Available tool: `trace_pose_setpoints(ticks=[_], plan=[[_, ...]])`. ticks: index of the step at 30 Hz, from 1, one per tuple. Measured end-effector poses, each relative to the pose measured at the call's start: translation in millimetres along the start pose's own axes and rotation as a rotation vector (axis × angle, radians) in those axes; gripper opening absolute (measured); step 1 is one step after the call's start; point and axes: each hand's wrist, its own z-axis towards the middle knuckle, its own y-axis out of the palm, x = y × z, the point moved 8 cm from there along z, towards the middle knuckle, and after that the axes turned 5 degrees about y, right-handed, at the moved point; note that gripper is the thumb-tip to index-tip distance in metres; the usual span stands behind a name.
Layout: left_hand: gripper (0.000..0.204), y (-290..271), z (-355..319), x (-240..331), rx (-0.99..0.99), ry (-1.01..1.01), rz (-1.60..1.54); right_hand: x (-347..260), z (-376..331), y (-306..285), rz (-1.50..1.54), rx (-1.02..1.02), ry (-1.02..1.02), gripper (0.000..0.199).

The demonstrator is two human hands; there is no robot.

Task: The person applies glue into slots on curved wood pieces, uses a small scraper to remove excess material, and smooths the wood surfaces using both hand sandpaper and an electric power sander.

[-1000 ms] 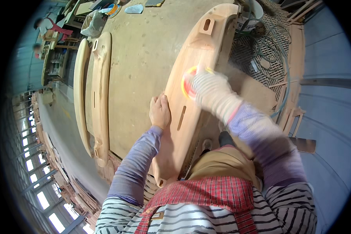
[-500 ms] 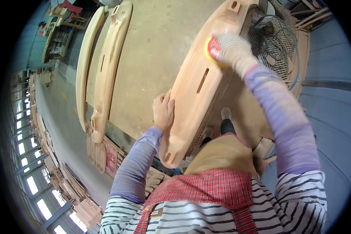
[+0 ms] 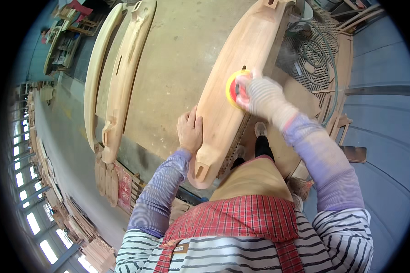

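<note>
A long pale wooden board with rounded ends and cut slots lies slantwise before me on a work table. My left hand, bare, grips its left edge near the close end, fingers bent against the side. My right hand, in a dusty light glove, is closed on a round sanding pad with a yellow rim and red top. The pad is on the board's upper face and partly covers its middle slot. Motion blurs the right fingers.
Two similar curved wooden pieces lie at the left of the table. A pail, a coiled hose and slatted matting are at the far right. Stacked timber lines the lower left, and a blue-grey wall bounds the right.
My right hand has drawn the sanding pad nearer along the board, from beyond the middle slot to over it. The left hand keeps its place on the edge. The view has shifted slightly.
</note>
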Motion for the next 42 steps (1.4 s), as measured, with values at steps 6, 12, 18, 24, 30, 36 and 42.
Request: trace_pose_setpoints(ticks=[6, 12, 18, 24, 30, 36, 42], plan=[[0.043, 2.1, 9.1, 14.3, -0.011, 0.054, -0.003, 85.8, 23.0, -43.0, 0.108, 0.329, 0.201, 0.044], [0.043, 3.1, 5.5, 1.9, -0.017, 0.026, 0.007, -45.1, -50.6, 35.6, 0.053, -0.054, -0.079, 0.04], [0.045, 1.2, 3.3, 6.4, -0.027, 0.013, 0.002, 35.5, 27.5, -29.4, 0.07, 0.197, 0.164, 0.039], [0.045, 4.5, 6.9, 9.4, -0.038, 0.061, 0.029, 132.3, 87.2, -86.4, 0.137, 0.438, 0.412, 0.057], [0.04, -2.4, 2.4, 4.8, 0.055, 0.099, 0.094, 16.6, -1.7, -13.3, 0.19, 0.268, 0.165, 0.034], [0.041, -1.5, 6.7, 15.5, 0.018, 0.106, 0.085, 4.8, -78.2, 66.7, 0.379, 0.109, -0.002, 0.039], [0.042, 8.2, 11.9, 11.8, -0.016, 0.098, 0.018, 77.6, 5.0, -26.0, 0.236, 0.424, 0.291, 0.045]])
